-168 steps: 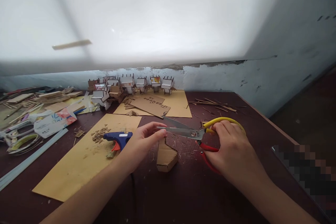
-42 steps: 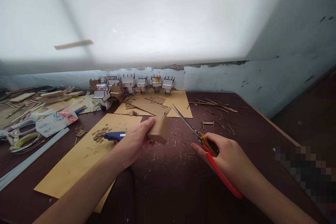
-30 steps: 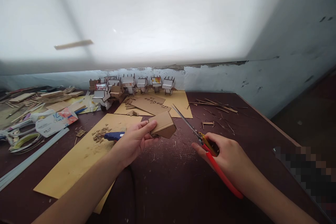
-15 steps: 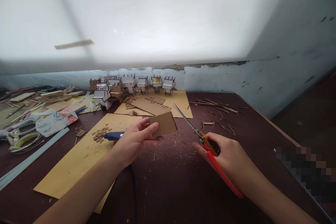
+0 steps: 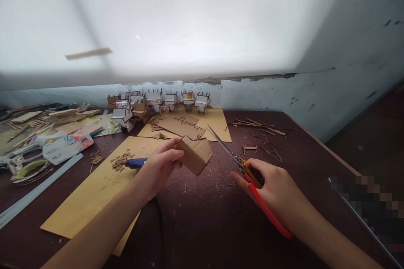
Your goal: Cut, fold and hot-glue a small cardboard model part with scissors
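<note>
My left hand grips a small folded cardboard piece and holds it tilted above the dark table. My right hand is closed on the scissors, which have red and yellow handles. Their blades are together and point up-left, the tip just right of the cardboard. A blue hot glue gun lies on a tan cardboard sheet, just behind my left hand.
A row of small cardboard models stands along the back wall. More cardboard sheets lie in front of them. Thin cardboard slivers litter the right side. Strips, packaging and tape pile up at the left.
Earlier the scissors were open at the cardboard standing on the table. Since then my left hand has lifted the piece and keeps turning it; my right hand has dropped the closed scissors aside.
</note>
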The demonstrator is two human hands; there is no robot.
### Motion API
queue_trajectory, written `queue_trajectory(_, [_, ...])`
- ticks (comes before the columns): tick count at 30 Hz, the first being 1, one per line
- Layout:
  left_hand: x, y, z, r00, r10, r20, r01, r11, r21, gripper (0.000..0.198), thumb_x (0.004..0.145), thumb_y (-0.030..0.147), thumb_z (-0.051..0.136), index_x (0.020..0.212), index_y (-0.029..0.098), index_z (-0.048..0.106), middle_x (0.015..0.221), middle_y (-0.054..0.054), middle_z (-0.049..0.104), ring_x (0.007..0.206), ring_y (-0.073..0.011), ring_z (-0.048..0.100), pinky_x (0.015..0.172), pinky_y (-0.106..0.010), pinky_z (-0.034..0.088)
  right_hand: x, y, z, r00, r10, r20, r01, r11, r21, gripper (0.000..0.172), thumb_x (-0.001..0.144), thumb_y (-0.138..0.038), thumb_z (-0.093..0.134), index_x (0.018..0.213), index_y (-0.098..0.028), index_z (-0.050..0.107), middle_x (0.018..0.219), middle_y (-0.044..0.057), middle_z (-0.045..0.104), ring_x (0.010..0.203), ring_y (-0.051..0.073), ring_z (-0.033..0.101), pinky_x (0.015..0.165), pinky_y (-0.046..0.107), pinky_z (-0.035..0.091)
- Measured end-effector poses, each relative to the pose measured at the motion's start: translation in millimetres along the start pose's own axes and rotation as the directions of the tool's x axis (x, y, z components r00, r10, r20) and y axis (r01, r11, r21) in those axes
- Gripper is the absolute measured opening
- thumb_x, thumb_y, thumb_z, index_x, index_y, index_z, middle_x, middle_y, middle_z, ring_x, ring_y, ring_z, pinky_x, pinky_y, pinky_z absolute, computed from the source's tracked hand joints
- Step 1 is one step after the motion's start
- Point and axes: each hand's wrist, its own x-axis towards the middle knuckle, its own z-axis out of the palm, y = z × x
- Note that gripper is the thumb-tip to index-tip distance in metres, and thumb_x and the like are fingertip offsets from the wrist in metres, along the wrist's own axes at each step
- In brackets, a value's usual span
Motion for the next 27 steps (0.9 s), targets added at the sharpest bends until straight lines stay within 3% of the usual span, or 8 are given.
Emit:
queue_trajectory(6, [-3.8, 5.9, 2.3, 0.998, -0.051, 0.029, 0.054, 0.993, -0.109, 0.026, 0.086, 0.032, 0.059, 0.104, 0.017, 0.07, 0.104, -0.009, 0.071, 0.095, -0.0254, 0.063, 0.075, -0.032, 0.047, -1.8, -1.8, -0.2, 0.999, -0.039, 0.036, 0.039, 0.999, 0.015, 0.041, 0.089, -0.06, 0.063, 0.072, -0.025, 0.052, 0.068, -0.002, 0.058, 0.06, 0.017, 0.052, 0.056, 0.029, 0.038])
queue_trajectory(11, [-3.3, 9.9, 4.2, 0.99, -0.101, -0.104, 0.076, 0.973, -0.22, 0.028, 0.083, 0.03, 0.059, 0.106, 0.016, 0.067, 0.102, -0.009, 0.073, 0.095, -0.0292, 0.07, 0.078, -0.036, 0.054, -4.8, -4.2, 0.5, 0.997, -0.054, 0.059, 0.054, 0.999, 0.003, 0.04, 0.089, -0.058, 0.065, 0.072, -0.025, 0.05, 0.068, -0.002, 0.06, 0.061, 0.018, 0.053, 0.056, 0.029, 0.039])
queue_trajectory(16, [-0.4, 8.2, 4.8, 0.98, -0.042, -0.193, 0.008, 0.985, -0.173, 0.031, 0.089, 0.032, 0.062, 0.118, 0.021, 0.061, 0.113, -0.007, 0.071, 0.094, -0.0229, 0.07, 0.074, -0.03, 0.056, -9.2, -8.7, 2.2, 0.994, -0.086, 0.073, 0.085, 0.996, 0.012, 0.038, 0.089, -0.055, 0.067, 0.073, -0.025, 0.051, 0.071, -0.001, 0.063, 0.061, 0.018, 0.056, 0.056, 0.029, 0.039])
queue_trajectory(20, [3.5, 1.2, -0.1, 0.979, 0.029, -0.202, -0.06, 0.987, -0.146, 0.03, 0.092, 0.031, 0.066, 0.121, 0.029, 0.059, 0.113, -0.001, 0.069, 0.089, -0.0155, 0.068, 0.076, -0.026, 0.056, -11.0, -10.4, 3.7, 0.998, -0.024, 0.056, 0.025, 0.999, -0.021, 0.043, 0.089, -0.063, 0.061, 0.072, -0.026, 0.05, 0.07, -0.001, 0.063, 0.062, 0.019, 0.057, 0.056, 0.031, 0.039])
queue_trajectory(24, [7.4, -2.9, -2.3, 0.962, -0.023, -0.272, -0.016, 0.99, -0.141, 0.027, 0.093, 0.028, 0.065, 0.12, 0.028, 0.061, 0.104, -0.001, 0.069, 0.081, -0.0152, 0.068, 0.069, -0.025, 0.056, -9.6, -9.3, 3.9, 0.998, 0.044, 0.037, -0.042, 0.997, -0.06, 0.049, 0.089, -0.069, 0.057, 0.068, -0.026, 0.045, 0.064, -0.001, 0.059, 0.058, 0.019, 0.052, 0.054, 0.031, 0.038])
queue_trajectory(27, [6.7, -0.7, 1.1, 0.956, -0.143, -0.256, 0.101, 0.98, -0.172, 0.028, 0.096, 0.037, 0.059, 0.121, 0.024, 0.061, 0.103, -0.004, 0.071, 0.076, -0.0167, 0.068, 0.065, -0.026, 0.056, -8.3, -8.5, 4.0, 0.997, 0.064, 0.041, -0.061, 0.996, -0.068, 0.049, 0.089, -0.069, 0.056, 0.069, -0.026, 0.046, 0.065, -0.001, 0.06, 0.058, 0.019, 0.053, 0.055, 0.031, 0.038])
